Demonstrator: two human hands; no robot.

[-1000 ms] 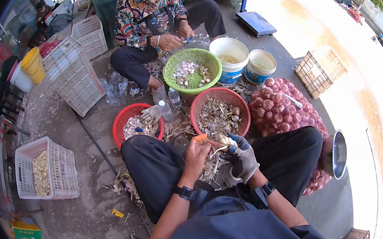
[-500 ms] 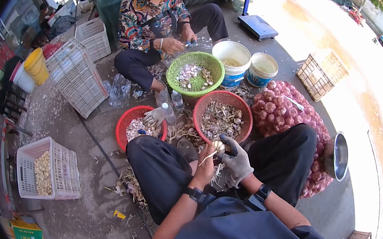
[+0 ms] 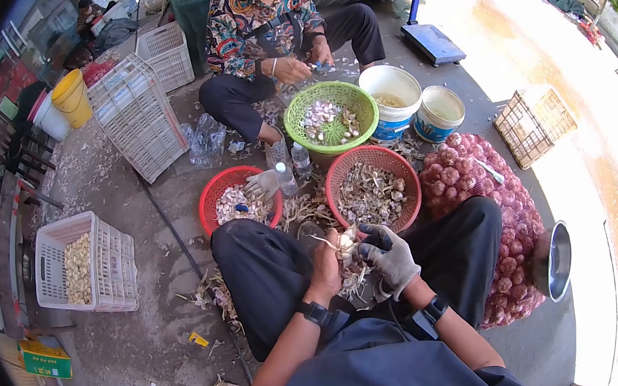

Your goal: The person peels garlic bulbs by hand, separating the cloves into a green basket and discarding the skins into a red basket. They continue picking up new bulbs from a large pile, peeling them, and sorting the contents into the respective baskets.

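Observation:
Between my knees, a whitish garlic bulb (image 3: 346,243) with a thin dry stalk is held up in my bare left hand (image 3: 325,270). My right hand (image 3: 394,261), in a grey glove with dark fingertips, has its thumb and fingers closed against the bulb's right side. Just beyond my hands is a red basket (image 3: 415,206) of garlic skins, stalks and bulbs. To its left, another red basket (image 3: 206,199) holds loose cloves, with a grey glove (image 3: 262,186) lying on its rim.
A person (image 3: 263,23) sits opposite, hands busy over a green basket (image 3: 370,116) of garlic. A net sack of garlic (image 3: 512,225) and a metal bowl (image 3: 558,262) stand right. Buckets (image 3: 439,113), bottles (image 3: 285,180), a crate of cloves (image 3: 116,257) and a scale (image 3: 434,44) surround us.
The view has shifted, so the surroundings appear farther right. My hands have turned the garlic bulb slightly, and its cloves show more clearly. My right fingers have come down along its side.

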